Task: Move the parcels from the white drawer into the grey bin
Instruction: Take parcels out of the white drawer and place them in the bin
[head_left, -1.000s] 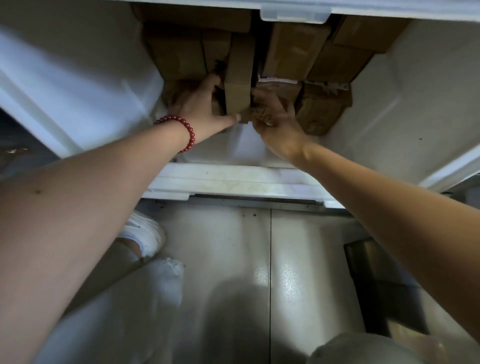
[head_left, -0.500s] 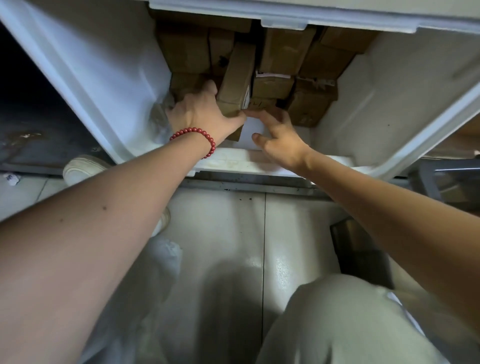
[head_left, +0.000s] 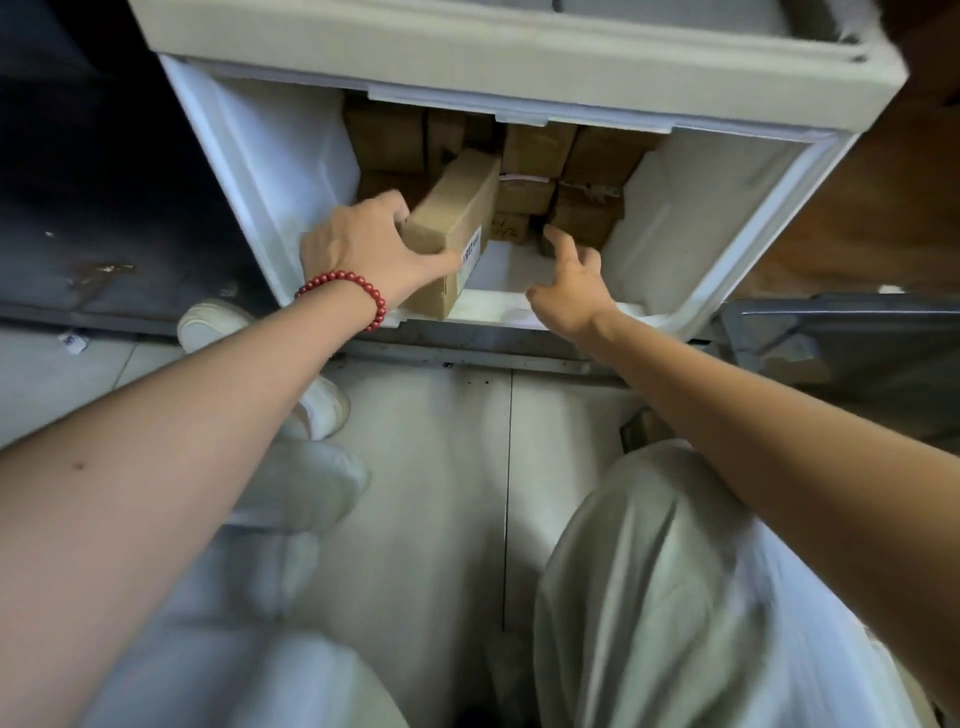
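1. While my left hand (head_left: 363, 249) grips the long parcel (head_left: 457, 218), its near end lies at the white drawer's (head_left: 270, 171) front edge, left of middle; other parcels (head_left: 587, 156) crowd the back edge.
2. Right hand (head_left: 571, 283) is spread wide and holds nothing.
3. I advise supporting the far end, lifting clear of the front edge, then swinging right toward what I take for the grey bin (head_left: 841, 332).

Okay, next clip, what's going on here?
A person crouches at an open white drawer. The left hand grips a long cardboard parcel, tilted up out of the stack. The right hand is open, reaching toward the smaller parcels packed at the back. The grey bin shows at the right edge, its inside out of view.
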